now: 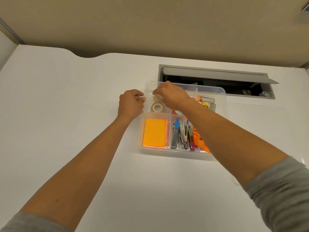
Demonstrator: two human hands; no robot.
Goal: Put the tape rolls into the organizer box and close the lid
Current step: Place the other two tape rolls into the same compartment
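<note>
A clear plastic organizer box (141,144) with several compartments sits open on the white desk. One white tape roll (157,107) lies flat in the box's far-left compartment. Just behind it is a second pale tape roll (156,97), held at its top by the fingers of my right hand (170,94), which reaches over the box. My left hand (130,104) is curled against the box's left outer wall, with something small and pale at its fingertips that I cannot make out. A clear lid (255,107) lies flat on the desk to the right of the box.
Orange sticky notes (154,134) fill the near-left compartment. Staplers and metal tools (182,136) fill the middle one, and orange scissors lie beside them. Behind the box an open cable hatch (217,81) is set into the desk. A beige partition stands at the back.
</note>
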